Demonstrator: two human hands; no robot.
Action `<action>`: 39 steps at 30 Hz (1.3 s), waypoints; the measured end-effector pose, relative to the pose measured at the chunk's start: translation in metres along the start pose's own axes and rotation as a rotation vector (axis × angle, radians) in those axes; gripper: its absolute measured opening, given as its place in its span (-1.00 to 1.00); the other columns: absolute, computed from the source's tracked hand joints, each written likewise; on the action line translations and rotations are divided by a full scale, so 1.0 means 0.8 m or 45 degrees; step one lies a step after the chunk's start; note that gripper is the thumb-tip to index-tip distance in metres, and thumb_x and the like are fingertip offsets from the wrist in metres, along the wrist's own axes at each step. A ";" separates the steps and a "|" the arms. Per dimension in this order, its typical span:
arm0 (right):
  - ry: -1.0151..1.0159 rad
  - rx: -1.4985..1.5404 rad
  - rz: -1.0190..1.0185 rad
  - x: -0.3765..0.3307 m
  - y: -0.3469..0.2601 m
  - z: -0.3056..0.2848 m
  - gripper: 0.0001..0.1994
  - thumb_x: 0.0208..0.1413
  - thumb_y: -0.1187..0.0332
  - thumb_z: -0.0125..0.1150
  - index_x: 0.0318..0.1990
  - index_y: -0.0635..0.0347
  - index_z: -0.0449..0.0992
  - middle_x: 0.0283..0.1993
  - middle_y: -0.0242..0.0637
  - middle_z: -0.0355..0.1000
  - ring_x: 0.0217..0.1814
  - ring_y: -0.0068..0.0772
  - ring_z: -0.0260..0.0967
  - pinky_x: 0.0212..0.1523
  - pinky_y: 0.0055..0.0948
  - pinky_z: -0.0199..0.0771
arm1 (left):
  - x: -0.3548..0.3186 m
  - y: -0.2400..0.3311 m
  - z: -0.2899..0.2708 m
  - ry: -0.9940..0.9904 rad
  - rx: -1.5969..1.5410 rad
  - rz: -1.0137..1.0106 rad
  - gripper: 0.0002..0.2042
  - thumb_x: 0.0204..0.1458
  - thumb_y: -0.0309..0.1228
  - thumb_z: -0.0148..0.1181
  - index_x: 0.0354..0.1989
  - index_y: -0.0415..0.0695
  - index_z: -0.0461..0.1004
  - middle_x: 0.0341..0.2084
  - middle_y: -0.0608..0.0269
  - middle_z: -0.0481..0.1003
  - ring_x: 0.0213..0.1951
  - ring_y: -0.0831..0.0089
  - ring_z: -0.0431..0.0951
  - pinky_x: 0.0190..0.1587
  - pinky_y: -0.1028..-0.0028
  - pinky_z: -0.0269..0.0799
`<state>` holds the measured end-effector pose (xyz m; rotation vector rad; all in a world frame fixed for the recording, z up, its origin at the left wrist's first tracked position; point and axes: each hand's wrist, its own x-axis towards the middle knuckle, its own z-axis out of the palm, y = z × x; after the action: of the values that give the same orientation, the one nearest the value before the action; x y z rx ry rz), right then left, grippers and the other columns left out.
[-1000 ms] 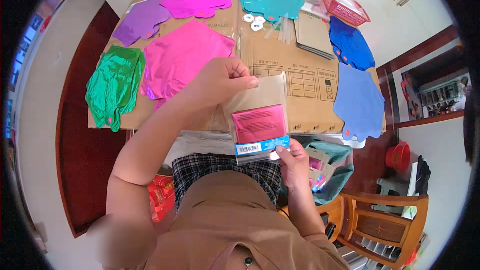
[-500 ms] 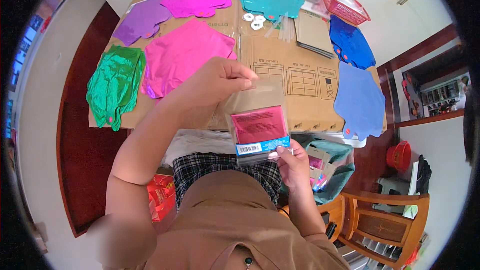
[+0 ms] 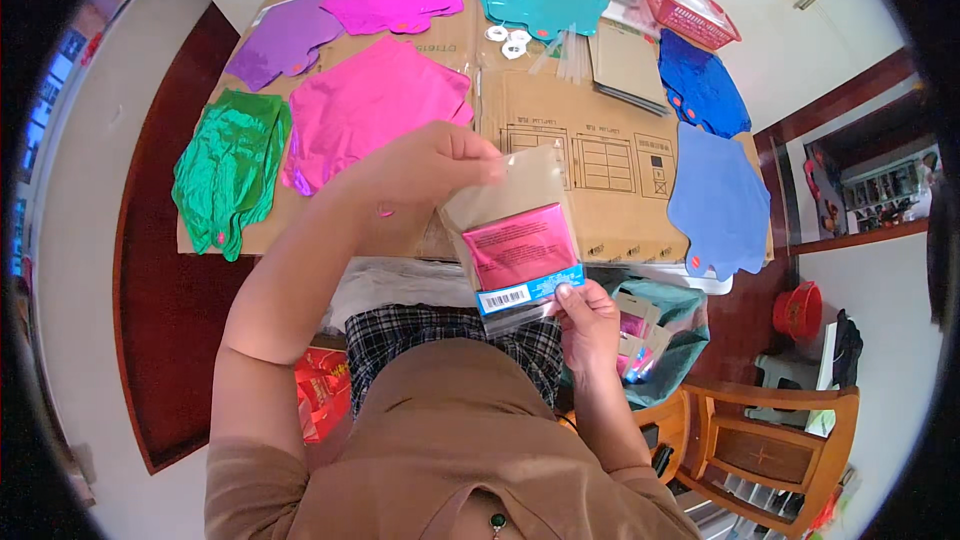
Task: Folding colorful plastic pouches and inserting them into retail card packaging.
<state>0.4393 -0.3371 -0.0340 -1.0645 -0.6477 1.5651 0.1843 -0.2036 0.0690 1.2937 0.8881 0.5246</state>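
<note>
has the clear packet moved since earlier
Yes: against the grid printed on the cardboard, the clear packet has tilted slightly, its top going left.

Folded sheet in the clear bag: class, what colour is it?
The folded sheet is shiny pink, seen best in the head view.

so your view came off the left one of the two fisheye cams on your head, pitched steeply down and a bit forward. you were looking over your own brown shirt (image 3: 430, 440), which sat nearest, at bottom middle. your left hand (image 3: 458, 155) and right hand (image 3: 588, 322) showed up close, around mid-frame, with the cardboard tabletop (image 3: 535, 100) just past them and a white cabinet front (image 3: 850, 40) farther off at upper right. super wide too: it caught the wooden chair (image 3: 768, 450) at lower right, and straight edges bowed.
</note>
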 end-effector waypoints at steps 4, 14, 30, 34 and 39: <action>-0.005 0.118 0.048 0.002 -0.006 0.009 -0.94 0.14 0.47 0.19 -0.27 0.25 0.49 -0.38 -0.30 0.52 -0.40 -0.54 0.43 -0.28 -0.51 0.44 | 0.006 -0.010 -0.001 -0.033 -0.104 0.125 -0.65 0.09 -0.46 0.15 0.06 -0.28 0.41 -0.19 0.25 0.56 -0.18 0.57 0.53 -0.06 0.51 0.42; 0.216 0.313 0.060 0.020 -0.008 0.030 -0.89 0.17 0.43 0.16 -0.40 0.19 0.42 -0.36 -0.22 0.53 -0.39 -0.43 0.53 -0.34 -0.47 0.59 | 0.022 -0.041 0.038 0.936 0.911 0.677 -0.56 -0.10 -0.41 0.30 0.01 -0.20 0.42 -0.05 0.08 0.44 0.03 0.24 0.42 0.08 0.30 0.34; 0.161 -1.519 -0.842 0.028 -0.083 0.000 -0.82 -0.09 0.45 0.34 -0.28 0.23 0.54 -0.28 -0.17 0.49 -0.28 -0.19 0.46 -0.26 -0.33 0.48 | 0.017 -0.084 0.064 0.214 1.261 1.063 -0.71 -0.23 -0.44 0.36 -0.30 -0.17 0.46 -0.10 0.09 0.44 0.02 0.09 0.42 0.14 0.13 0.30; -0.363 -1.908 -1.377 0.055 -0.087 0.010 -0.64 -0.22 0.46 0.32 -0.15 0.26 0.53 -0.06 -0.14 0.46 0.06 -0.05 0.33 0.08 -0.13 0.35 | 0.019 -0.081 0.068 0.239 1.245 1.081 -0.73 -0.23 -0.45 0.36 -0.33 -0.20 0.45 -0.13 0.06 0.42 0.03 0.04 0.41 0.11 0.14 0.31; -0.536 -2.035 -1.435 0.068 -0.104 0.007 -0.71 -0.18 0.46 0.28 -0.21 0.25 0.55 -0.08 -0.19 0.47 -0.02 -0.10 0.37 0.04 -0.17 0.37 | 0.018 -0.070 0.072 0.335 1.217 1.012 -0.70 -0.20 -0.36 0.35 -0.31 -0.21 0.43 -0.06 -0.02 0.37 0.07 -0.01 0.35 0.11 0.15 0.27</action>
<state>0.4725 -0.2619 0.0227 -0.9759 -2.4386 -0.0117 0.2310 -0.2399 0.0125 2.5343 0.8371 0.9570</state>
